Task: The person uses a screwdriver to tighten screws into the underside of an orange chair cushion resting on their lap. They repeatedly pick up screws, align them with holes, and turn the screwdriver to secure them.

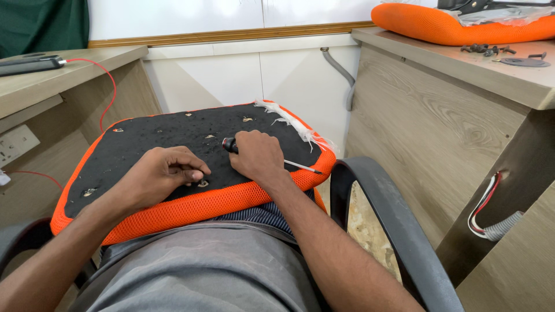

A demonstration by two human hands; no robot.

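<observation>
Two hands on seat base [150,138] across our lap: right hand [258,155] fisted round screwdriver [272,158], shaft pointing right; left hand [159,176] fingertips pinched at hole [203,184], nearer.

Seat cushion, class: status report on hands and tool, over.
Left hand fingertips at mounting hole on seat cushion. Right hand grips screwdriver, shaft lying flat. Nothing obstructing.

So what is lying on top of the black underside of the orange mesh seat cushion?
Both hands: left hand fingertips at a hole, right hand gripping a screwdriver. Its handle is mostly covered.
</observation>
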